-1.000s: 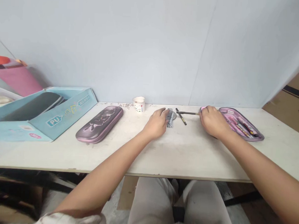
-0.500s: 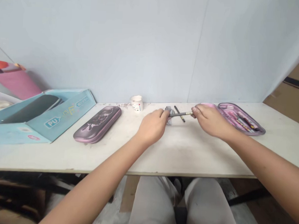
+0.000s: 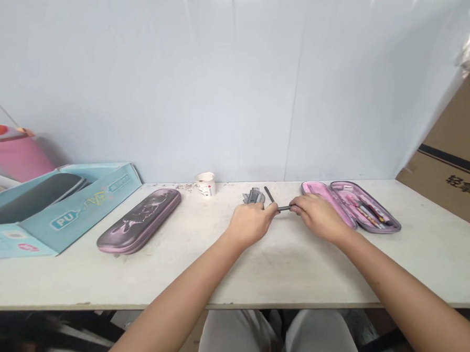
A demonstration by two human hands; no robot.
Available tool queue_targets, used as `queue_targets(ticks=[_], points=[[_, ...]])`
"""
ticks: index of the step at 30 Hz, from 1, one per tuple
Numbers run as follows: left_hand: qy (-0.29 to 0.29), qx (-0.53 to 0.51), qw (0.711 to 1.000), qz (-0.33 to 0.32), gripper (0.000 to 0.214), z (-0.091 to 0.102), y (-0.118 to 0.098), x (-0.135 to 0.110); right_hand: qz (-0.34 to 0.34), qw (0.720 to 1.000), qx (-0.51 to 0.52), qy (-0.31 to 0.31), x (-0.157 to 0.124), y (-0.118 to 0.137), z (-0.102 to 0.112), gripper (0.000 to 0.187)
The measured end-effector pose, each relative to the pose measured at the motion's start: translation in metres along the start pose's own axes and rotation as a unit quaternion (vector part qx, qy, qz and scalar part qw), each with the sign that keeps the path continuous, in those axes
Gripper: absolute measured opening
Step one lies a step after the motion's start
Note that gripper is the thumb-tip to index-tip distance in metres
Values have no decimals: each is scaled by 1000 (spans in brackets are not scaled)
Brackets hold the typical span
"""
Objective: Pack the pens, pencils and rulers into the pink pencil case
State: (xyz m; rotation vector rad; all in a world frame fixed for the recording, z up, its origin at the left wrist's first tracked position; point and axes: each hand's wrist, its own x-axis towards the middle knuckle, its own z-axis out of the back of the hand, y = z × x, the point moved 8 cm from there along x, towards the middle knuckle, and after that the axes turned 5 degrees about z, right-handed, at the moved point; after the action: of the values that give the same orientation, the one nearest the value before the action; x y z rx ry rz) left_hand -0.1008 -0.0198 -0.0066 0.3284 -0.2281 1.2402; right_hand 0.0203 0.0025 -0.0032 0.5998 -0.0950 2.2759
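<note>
A slim dark pen (image 3: 284,208) is held level between my two hands, just above the white table. My left hand (image 3: 253,222) has its fingers closed round the pen's left end. At the other end, the fingertips of my right hand (image 3: 317,214) pinch it. Behind my left hand lies a second dark stick, seemingly a pen (image 3: 269,194), partly hidden by the hand. Beside it rests a small grey see-through piece (image 3: 254,196) whose kind I cannot make out. An open pink pencil case (image 3: 394,228) with several pens inside lies right of my right hand.
A closed dark pencil case (image 3: 140,221) with a pink rim lies on the left. Behind it stands a paper cup (image 3: 206,184). A light-blue box (image 3: 87,205) holding a dark case sits far left. A wall (image 3: 239,102) borders the table (image 3: 166,277).
My hands have come closer together, so less of the pen shows between them. My right hand has moved left, uncovering more of the open pencil case. The camera view has shifted.
</note>
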Motion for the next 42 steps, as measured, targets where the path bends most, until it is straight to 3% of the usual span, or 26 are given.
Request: queue_targets(ticks=[4,7,9,12,16,20,22,28,31,38,42], points=[[-32,-138,984,105,38,-5,31,15,-32,993,35,-112,2,-22,5,18],[-32,-332,925,183,36,-26,52,14,-75,972,68,-211,-1,-33,1,11],[-14,-439,880,182,34,-40,50,10,-75,960,82,-256,-3,-31,-7,9],[17,-536,831,148,36,-52,35,4,-35,964,90,-248,0,-15,-24,4],[28,-594,793,134,38,-54,22,2,-5,983,91,-160,1,1,-41,9],[64,-560,812,153,37,-59,20,0,-15,994,85,-71,-5,0,-53,22],[56,-530,831,161,33,-57,25,-1,-27,995,81,-59,-7,-6,-54,26],[26,-490,858,152,17,-49,39,1,-54,985,45,-157,-14,-33,-31,23],[17,-468,871,151,14,-49,43,1,-47,984,26,-171,-18,-39,-28,23],[25,-367,925,91,13,-50,32,4,12,989,-32,-147,-10,-8,-33,23],[9,-313,945,91,18,-52,28,6,48,988,-58,-136,-2,15,-37,30]])
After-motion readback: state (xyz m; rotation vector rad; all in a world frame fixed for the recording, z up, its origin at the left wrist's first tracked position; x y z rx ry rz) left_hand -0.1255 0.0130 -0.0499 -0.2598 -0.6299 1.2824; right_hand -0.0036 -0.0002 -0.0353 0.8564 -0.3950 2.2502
